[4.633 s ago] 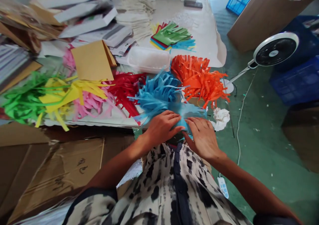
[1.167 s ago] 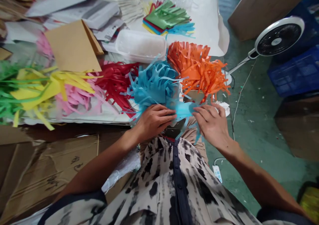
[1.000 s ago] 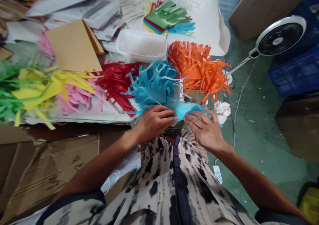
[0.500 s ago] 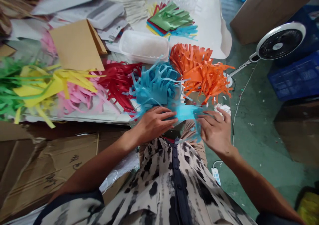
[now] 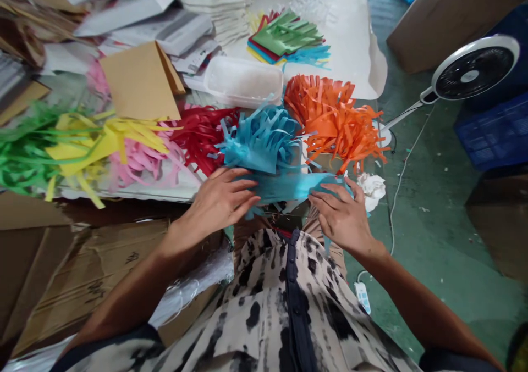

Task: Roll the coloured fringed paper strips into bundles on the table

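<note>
A light-blue fringed paper strip [image 5: 284, 188], slightly smeared by motion, stretches between my two hands at the table's front edge. My left hand [image 5: 223, 199] has its fingers closed on the strip's left end. At the other end, my right hand [image 5: 340, 210] pinches it between thumb and fingers. Just beyond lies a pile of blue fringed paper [image 5: 264, 138]. Orange fringed paper [image 5: 336, 122] is heaped to its right, and dark red fringed paper [image 5: 204, 135] to its left.
Pink [image 5: 144, 155], yellow [image 5: 107, 138] and green fringed paper [image 5: 28, 146] lie further left. Behind stand a folded tan card [image 5: 140, 81] and a clear plastic tray [image 5: 243, 81]. A white fan [image 5: 474, 70] rises at right. Cardboard boxes [image 5: 103, 284] sit below left.
My left hand has moved left, away from my right hand, so more of the blue strip shows stretched between them. My right hand has shifted only slightly.
</note>
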Tool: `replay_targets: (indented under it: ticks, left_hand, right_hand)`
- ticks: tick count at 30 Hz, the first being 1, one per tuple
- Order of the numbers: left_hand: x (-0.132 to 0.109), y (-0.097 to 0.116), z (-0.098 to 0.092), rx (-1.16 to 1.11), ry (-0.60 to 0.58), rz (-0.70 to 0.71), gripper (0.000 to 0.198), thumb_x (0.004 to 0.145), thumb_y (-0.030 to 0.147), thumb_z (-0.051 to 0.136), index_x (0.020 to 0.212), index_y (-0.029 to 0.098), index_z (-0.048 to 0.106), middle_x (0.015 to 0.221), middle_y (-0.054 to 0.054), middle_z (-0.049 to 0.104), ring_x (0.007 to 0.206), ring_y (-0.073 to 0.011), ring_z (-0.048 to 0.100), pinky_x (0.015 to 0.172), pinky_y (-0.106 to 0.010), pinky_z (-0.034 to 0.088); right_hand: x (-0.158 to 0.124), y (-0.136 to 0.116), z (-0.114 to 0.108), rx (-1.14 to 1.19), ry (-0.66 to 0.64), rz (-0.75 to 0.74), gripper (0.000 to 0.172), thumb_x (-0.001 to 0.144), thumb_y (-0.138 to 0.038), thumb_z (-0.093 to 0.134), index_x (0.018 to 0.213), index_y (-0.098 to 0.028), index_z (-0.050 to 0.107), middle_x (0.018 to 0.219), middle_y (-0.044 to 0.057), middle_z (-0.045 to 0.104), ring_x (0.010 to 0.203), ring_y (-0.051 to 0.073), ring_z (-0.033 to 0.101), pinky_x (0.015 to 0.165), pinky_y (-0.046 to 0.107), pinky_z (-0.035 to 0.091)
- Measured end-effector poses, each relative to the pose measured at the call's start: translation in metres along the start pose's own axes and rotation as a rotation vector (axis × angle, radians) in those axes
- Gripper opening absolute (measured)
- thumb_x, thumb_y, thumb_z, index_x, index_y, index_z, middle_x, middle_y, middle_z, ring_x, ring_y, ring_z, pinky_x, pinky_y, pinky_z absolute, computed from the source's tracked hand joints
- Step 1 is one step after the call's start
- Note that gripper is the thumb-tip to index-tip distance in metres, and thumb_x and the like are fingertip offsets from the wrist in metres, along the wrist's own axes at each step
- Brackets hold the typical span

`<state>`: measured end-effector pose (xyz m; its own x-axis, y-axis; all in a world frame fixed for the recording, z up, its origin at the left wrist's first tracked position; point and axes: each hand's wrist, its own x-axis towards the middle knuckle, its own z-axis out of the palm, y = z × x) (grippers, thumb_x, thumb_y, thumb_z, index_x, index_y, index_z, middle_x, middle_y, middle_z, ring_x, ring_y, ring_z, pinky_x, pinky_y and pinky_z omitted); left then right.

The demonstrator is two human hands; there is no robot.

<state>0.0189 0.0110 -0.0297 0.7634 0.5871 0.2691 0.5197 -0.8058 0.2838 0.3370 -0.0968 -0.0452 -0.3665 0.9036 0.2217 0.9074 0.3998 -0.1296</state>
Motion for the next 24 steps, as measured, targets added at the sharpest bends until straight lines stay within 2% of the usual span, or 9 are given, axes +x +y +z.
replay_targets:
  ticks: [3,5,7,9,11,13,19,24]
  left_hand:
    - [0.003,0.012,-0.012,0.162,0.206,-0.121,0.026,0.099,0.035,0.067,0.076,0.025,0.076,0.103,-0.001,0.083,0.11,-0.0289,0.07,0.096,-0.049,0.052]
    - [0.011,0.031,-0.008,0.228,0.287,-0.114,0.019,0.099,0.035,0.068,0.084,0.027,0.077,0.106,0.0,0.083,0.11,-0.0283,0.069,0.094,-0.047,0.052]
    - [0.022,0.052,0.006,0.201,0.21,0.026,0.016,0.102,0.033,0.063,0.102,0.03,0.078,0.109,0.0,0.082,0.111,-0.0246,0.069,0.094,-0.042,0.052]
    - [0.032,0.069,0.025,0.164,0.083,0.119,0.022,0.105,0.024,0.057,0.117,0.026,0.076,0.114,-0.003,0.08,0.113,-0.0232,0.068,0.097,-0.039,0.051]
    - [0.04,0.078,0.041,0.177,0.014,0.132,0.025,0.103,0.018,0.056,0.121,0.019,0.074,0.12,-0.009,0.077,0.119,-0.0267,0.066,0.103,-0.042,0.049]
    - [0.045,0.079,0.05,0.208,-0.005,0.102,0.025,0.1,0.016,0.058,0.12,0.015,0.074,0.123,-0.012,0.075,0.122,-0.0306,0.063,0.109,-0.046,0.046]
    - [0.053,0.072,0.046,0.254,-0.055,0.051,0.018,0.098,0.015,0.058,0.107,0.016,0.074,0.109,-0.012,0.075,0.105,-0.0298,0.065,0.103,-0.047,0.047]
    - [0.059,0.062,0.049,0.269,0.003,0.049,0.015,0.099,0.017,0.058,0.097,0.018,0.073,0.099,-0.008,0.076,0.095,-0.0274,0.066,0.097,-0.046,0.046]
  right_hand:
    - [0.006,-0.002,-0.002,0.003,-0.04,0.025,0.034,0.098,-0.02,0.05,0.122,-0.032,0.072,0.12,0.0,0.08,0.129,0.028,0.062,0.127,0.057,0.017]
    - [0.01,-0.002,-0.002,-0.003,-0.061,0.022,0.036,0.098,-0.021,0.049,0.125,-0.03,0.071,0.117,0.002,0.08,0.13,0.029,0.061,0.127,0.059,0.017]
    - [0.014,-0.002,-0.003,-0.012,-0.061,0.006,0.035,0.097,-0.021,0.05,0.126,-0.026,0.071,0.113,0.006,0.079,0.129,0.03,0.061,0.126,0.06,0.017]
    - [0.019,-0.002,-0.005,-0.026,-0.074,0.006,0.034,0.096,-0.021,0.052,0.124,-0.024,0.071,0.111,0.008,0.078,0.129,0.031,0.059,0.125,0.062,0.017]
    - [0.023,-0.001,-0.006,-0.036,-0.087,0.006,0.032,0.096,-0.022,0.052,0.122,-0.024,0.071,0.109,0.008,0.077,0.13,0.031,0.058,0.126,0.063,0.016]
    - [0.027,-0.001,-0.007,-0.046,-0.102,0.013,0.031,0.096,-0.024,0.052,0.12,-0.025,0.071,0.11,0.007,0.077,0.131,0.032,0.057,0.126,0.063,0.015]
    - [0.034,-0.004,-0.008,-0.038,-0.081,0.041,0.024,0.1,-0.03,0.052,0.113,-0.025,0.071,0.109,0.006,0.079,0.128,0.03,0.058,0.126,0.062,0.014]
    - [0.038,-0.008,-0.008,-0.043,-0.064,0.056,0.022,0.1,-0.034,0.055,0.109,-0.023,0.072,0.108,0.007,0.078,0.125,0.031,0.059,0.126,0.062,0.013]
